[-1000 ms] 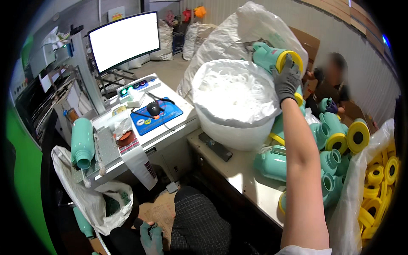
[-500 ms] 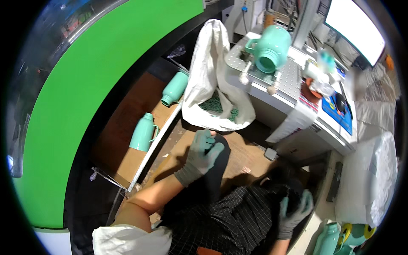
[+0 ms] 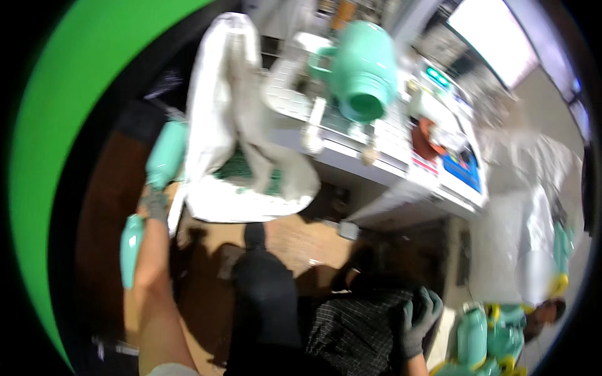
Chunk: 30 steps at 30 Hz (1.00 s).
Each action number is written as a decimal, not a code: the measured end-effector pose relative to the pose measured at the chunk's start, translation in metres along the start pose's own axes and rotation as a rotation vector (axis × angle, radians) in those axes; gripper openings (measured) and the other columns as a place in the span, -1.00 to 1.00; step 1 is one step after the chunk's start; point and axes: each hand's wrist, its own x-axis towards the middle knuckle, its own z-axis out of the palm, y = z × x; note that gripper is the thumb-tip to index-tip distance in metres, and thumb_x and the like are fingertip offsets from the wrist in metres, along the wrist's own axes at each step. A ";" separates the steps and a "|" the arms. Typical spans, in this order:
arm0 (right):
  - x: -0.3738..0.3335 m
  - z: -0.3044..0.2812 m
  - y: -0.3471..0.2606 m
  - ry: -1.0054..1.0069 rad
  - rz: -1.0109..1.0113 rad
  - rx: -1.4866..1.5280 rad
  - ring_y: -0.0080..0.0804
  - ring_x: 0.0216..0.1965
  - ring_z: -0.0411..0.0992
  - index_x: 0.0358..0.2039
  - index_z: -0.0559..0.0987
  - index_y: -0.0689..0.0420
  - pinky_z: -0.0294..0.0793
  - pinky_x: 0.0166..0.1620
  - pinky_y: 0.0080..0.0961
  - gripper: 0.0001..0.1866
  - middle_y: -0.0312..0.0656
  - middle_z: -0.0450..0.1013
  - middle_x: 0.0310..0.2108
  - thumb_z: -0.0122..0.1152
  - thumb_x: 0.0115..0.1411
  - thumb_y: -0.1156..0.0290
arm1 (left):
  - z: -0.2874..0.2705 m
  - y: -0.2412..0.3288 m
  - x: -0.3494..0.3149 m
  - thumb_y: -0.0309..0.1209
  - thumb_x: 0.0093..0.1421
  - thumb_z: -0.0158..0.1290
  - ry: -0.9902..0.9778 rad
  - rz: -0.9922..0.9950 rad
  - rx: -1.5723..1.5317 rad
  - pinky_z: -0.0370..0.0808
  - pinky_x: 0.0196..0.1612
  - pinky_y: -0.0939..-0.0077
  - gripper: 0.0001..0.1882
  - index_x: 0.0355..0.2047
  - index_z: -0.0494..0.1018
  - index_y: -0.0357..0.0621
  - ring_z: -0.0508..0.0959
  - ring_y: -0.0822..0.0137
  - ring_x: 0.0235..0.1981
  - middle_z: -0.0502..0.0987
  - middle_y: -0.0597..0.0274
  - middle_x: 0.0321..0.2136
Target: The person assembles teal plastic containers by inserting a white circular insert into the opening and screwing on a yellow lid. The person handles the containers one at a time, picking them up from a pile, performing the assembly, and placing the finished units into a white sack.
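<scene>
My left hand (image 3: 153,205), in a grey glove, reaches out at the left to the mouth end of a mint-green flask body (image 3: 167,153) that lies in the brown tray (image 3: 94,238). Motion smears its fingers, so I cannot see whether they grip the flask. A second mint-green flask body (image 3: 130,247) is beside my left forearm, partly hidden by it. Low at the right, by my dark checked clothing, my right hand (image 3: 423,318) is gloved too. Its thumb and fingers stand apart, loosely bent, with nothing in them.
A white sack (image 3: 210,125) with green bits inside stands beside the tray. On the perforated bench plate (image 3: 285,91) lies a larger handled flask body (image 3: 365,69). Several more flask bodies (image 3: 471,338) stand at the lower right, below a clear plastic bag (image 3: 501,244).
My left hand has gone from above my knee to the flask in the tray. The whole view has shifted and blurred. My right hand remains low at the right.
</scene>
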 end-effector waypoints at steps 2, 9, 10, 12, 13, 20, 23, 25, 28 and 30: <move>0.003 0.005 0.020 -0.013 -0.018 -0.036 0.05 0.09 0.33 0.05 0.55 0.26 0.32 0.22 -0.10 -0.55 0.09 0.37 0.02 0.31 0.16 0.36 | -0.007 -0.014 0.047 -0.02 0.46 -0.14 -0.123 -0.111 -0.407 0.27 0.39 0.21 -0.36 0.37 0.26 -0.19 0.36 0.07 0.31 0.36 0.07 0.32; -0.011 -0.008 0.034 0.021 0.056 -0.057 0.06 0.08 0.33 0.04 0.53 0.20 0.31 0.19 -0.06 -0.53 0.08 0.36 0.01 0.32 0.13 0.29 | 0.015 -0.041 0.067 0.01 0.41 -0.02 -0.242 -0.230 -0.426 0.56 -0.07 0.21 -0.44 0.28 0.33 -0.02 0.52 0.16 -0.10 0.48 0.14 0.08; -0.010 -0.006 0.027 0.019 0.048 -0.047 0.05 0.08 0.33 0.03 0.54 0.20 0.31 0.19 -0.05 -0.52 0.07 0.36 0.01 0.33 0.12 0.28 | 0.008 -0.035 0.063 0.00 0.41 0.00 -0.268 -0.229 -0.398 0.53 0.03 0.16 -0.40 0.32 0.30 -0.04 0.53 0.11 -0.03 0.48 0.11 0.16; 0.000 0.000 0.022 -0.013 0.006 -0.036 0.06 0.10 0.32 0.07 0.53 0.20 0.31 0.19 -0.04 -0.48 0.08 0.35 0.02 0.37 0.11 0.28 | 0.002 -0.032 0.050 0.04 0.40 0.02 0.057 -0.031 -0.066 0.49 0.14 0.17 -0.33 0.31 0.33 -0.20 0.51 0.01 0.11 0.47 -0.04 0.21; -0.001 0.000 0.020 -0.043 -0.008 -0.050 0.06 0.11 0.31 0.10 0.51 0.20 0.31 0.19 -0.04 -0.44 0.09 0.34 0.04 0.38 0.10 0.28 | 0.006 -0.027 0.031 0.05 0.40 0.02 0.212 0.060 0.109 0.47 0.20 0.18 -0.29 0.31 0.34 -0.27 0.49 -0.04 0.18 0.47 -0.11 0.23; -0.006 -0.008 -0.022 0.106 -0.208 0.097 0.12 0.23 0.26 0.36 0.27 0.24 0.30 0.28 -0.05 -0.09 0.17 0.23 0.24 0.51 0.04 0.33 | -0.013 0.103 -0.255 -0.35 0.45 0.02 0.034 0.859 0.328 0.30 0.30 0.20 -0.54 0.24 0.29 -0.38 0.37 0.07 0.20 0.32 -0.07 0.22; 0.013 -0.009 -0.050 -0.069 -0.492 0.391 0.16 0.18 0.32 0.36 0.27 0.24 0.39 0.19 -0.01 0.04 0.23 0.24 0.24 0.63 -0.02 0.11 | 0.013 0.178 -0.387 -0.49 0.21 0.18 -0.217 1.358 0.783 0.41 0.03 0.07 -0.66 -0.03 0.40 -0.32 0.42 -0.08 0.00 0.36 -0.11 -0.02; 0.013 -0.025 -0.097 -0.114 -0.497 0.503 0.26 0.23 0.29 0.38 0.24 0.25 0.36 0.24 0.10 0.20 0.31 0.19 0.30 0.68 -0.15 -0.06 | 0.065 0.237 -0.484 -0.37 0.21 0.14 -0.433 1.927 0.965 0.35 -0.16 0.03 -0.82 -0.22 0.42 -0.09 0.41 0.01 -0.16 0.34 0.08 -0.22; -0.005 -0.037 -0.127 0.024 -0.501 0.682 0.45 0.29 0.20 0.45 0.06 0.27 0.24 0.31 0.28 0.49 0.37 0.14 0.31 0.70 -0.32 -0.24 | 0.077 0.246 -0.532 -0.07 -0.04 0.40 -1.161 1.829 0.827 0.37 -0.30 0.15 -0.60 -0.25 0.55 0.10 0.48 0.15 -0.30 0.44 0.26 -0.25; -0.033 -0.042 -0.127 -0.211 -0.278 1.033 0.17 0.36 0.18 0.45 0.02 0.28 0.22 0.37 0.08 0.44 0.23 0.12 0.36 0.75 -0.28 -0.05 | 0.100 0.227 -0.567 -0.01 -0.04 0.47 -1.437 1.684 0.503 0.46 -0.26 0.21 -0.39 -0.10 0.60 -0.12 0.55 0.14 -0.32 0.51 0.24 -0.27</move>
